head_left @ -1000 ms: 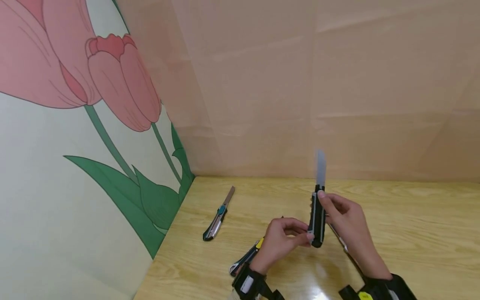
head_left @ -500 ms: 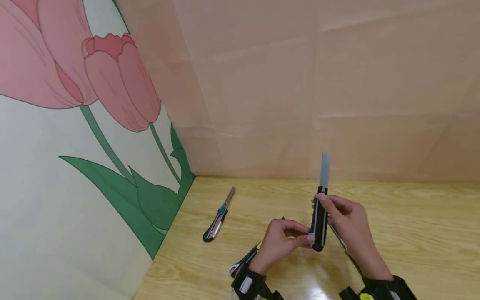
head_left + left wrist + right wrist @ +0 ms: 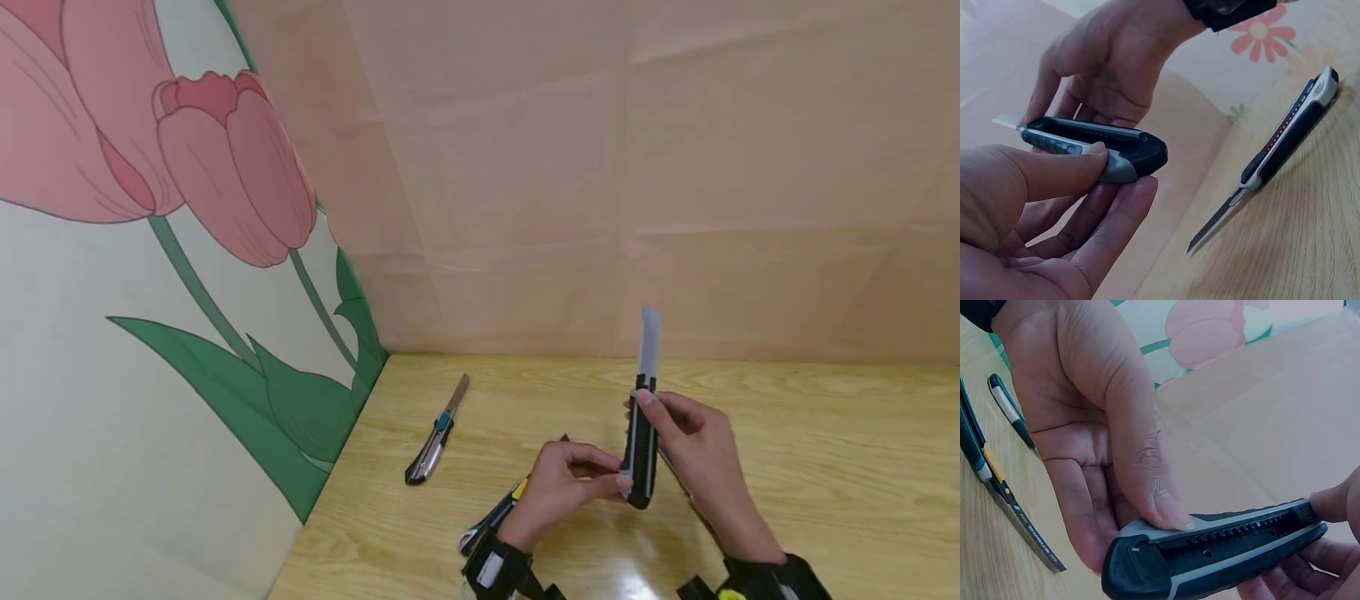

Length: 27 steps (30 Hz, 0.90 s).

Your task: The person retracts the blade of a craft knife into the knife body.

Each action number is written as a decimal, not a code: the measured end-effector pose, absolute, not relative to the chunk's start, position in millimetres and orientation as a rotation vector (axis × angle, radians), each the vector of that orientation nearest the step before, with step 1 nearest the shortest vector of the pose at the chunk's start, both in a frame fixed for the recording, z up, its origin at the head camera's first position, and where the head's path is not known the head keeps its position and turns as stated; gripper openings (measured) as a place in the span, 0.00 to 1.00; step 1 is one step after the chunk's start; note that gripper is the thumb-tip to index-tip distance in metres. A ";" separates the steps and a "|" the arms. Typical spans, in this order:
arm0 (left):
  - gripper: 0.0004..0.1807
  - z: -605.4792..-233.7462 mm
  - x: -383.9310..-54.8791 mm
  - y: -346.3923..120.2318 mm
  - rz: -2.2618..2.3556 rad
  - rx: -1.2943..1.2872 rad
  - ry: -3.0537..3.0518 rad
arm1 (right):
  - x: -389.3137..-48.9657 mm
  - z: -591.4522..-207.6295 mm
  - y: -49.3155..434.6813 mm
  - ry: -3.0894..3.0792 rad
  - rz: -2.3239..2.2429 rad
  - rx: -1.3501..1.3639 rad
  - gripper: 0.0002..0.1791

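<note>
A black-and-grey utility knife (image 3: 641, 454) stands nearly upright above the table, its blade (image 3: 649, 342) extended and pointing up. Near the butt end, my left hand (image 3: 562, 483) pinches it between thumb and fingers. My right hand (image 3: 701, 454) grips it close to the blade end. The left wrist view has the thumb of my left hand (image 3: 1029, 212) on the grey side of the handle. In the right wrist view the slotted face of the knife (image 3: 1229, 550) shows, while its blade is hidden.
A teal-and-black utility knife (image 3: 431, 446) lies on the wooden table (image 3: 847, 467) at left. Beneath my left hand is a yellow-and-black one (image 3: 491, 517), partly covered. A white-and-black utility knife (image 3: 1291, 134) with its blade out lies beneath my right hand. Brown sheeting (image 3: 510, 183) stands behind.
The held utility knife has shifted slightly right and down, turning a little. Both hands keep their hold. The other knives lie where they were.
</note>
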<state>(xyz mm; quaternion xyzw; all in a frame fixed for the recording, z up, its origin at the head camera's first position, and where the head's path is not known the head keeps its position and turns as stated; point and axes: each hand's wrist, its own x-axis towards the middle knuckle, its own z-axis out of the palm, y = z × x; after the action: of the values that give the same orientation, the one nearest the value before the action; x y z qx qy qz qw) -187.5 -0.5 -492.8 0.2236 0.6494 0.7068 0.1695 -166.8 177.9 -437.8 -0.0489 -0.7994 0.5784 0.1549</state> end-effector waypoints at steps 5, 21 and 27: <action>0.13 -491.2 -186.9 -0.4 1.988 0.657 1.960 | -165.7 -437.0 176.5 -2.269 1.748 -0.105 0.28; 0.13 -490.8 -186.0 0.6 1.962 0.628 1.945 | -159.8 -433.9 171.3 -2.082 1.827 -0.051 0.25; 0.13 -491.0 -184.5 1.2 1.972 0.638 1.947 | -159.5 -434.2 168.8 -2.088 1.792 -0.035 0.23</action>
<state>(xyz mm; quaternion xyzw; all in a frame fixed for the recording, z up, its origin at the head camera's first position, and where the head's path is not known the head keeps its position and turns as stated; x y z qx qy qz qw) -184.5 1.2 -491.0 0.2220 0.6770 0.6858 0.1485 -159.5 168.8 -434.2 -0.0125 -0.7445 0.6388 0.1939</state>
